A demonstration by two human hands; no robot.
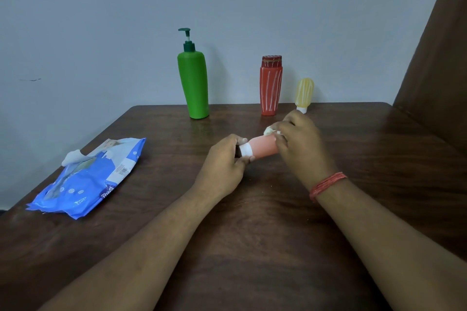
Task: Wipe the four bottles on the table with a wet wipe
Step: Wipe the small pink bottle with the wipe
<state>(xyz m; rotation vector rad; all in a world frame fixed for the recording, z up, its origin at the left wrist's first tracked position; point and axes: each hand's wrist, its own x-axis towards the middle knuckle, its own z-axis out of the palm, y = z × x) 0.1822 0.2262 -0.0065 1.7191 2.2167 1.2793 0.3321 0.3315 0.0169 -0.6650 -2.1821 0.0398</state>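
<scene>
Pink bottle [262, 147]: lying sideways above the desk [252, 235], held between both hands, in front of the red bottle [271, 86]. Left hand [222, 161]: fingers curled round the pink bottle's white-banded end. Right hand [300, 139]: curled over the pink bottle's other end, pressing a crumpled wet wipe [270, 130] to it. Green pump bottle [194, 83]: upright, behind and left of the pink bottle. Yellow bottle [304, 93]: behind it, right. Blue wipe pack [88, 179]: far left.
</scene>
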